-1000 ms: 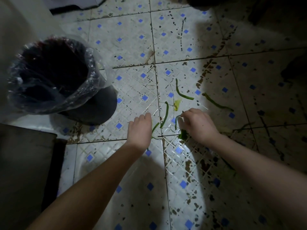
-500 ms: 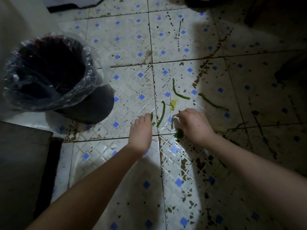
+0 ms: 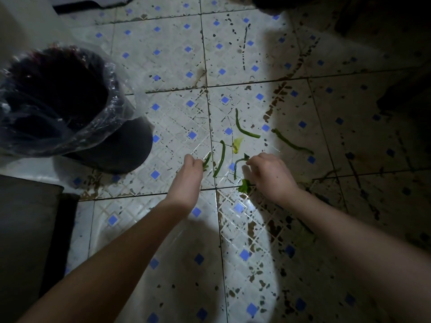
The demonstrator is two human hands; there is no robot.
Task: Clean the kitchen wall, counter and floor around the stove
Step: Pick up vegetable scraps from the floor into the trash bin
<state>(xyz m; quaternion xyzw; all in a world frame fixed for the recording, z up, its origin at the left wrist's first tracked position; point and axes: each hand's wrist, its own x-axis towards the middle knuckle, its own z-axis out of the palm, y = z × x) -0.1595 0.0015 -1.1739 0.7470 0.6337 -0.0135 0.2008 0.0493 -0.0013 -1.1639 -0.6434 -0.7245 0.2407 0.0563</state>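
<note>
L hand (image 3: 187, 179) grabbed scrap (image 3: 206, 161); strip (image 3: 235, 167) by R hand (image 3: 270, 178).

A dark round bin (image 3: 116, 148) stands at the left, lined with a crinkled clear plastic bag (image 3: 114, 106) folded over its rim, with a flat dark grey panel (image 3: 23, 229) just below it and a black shape (image 3: 272, 1) at the top edge.
</note>
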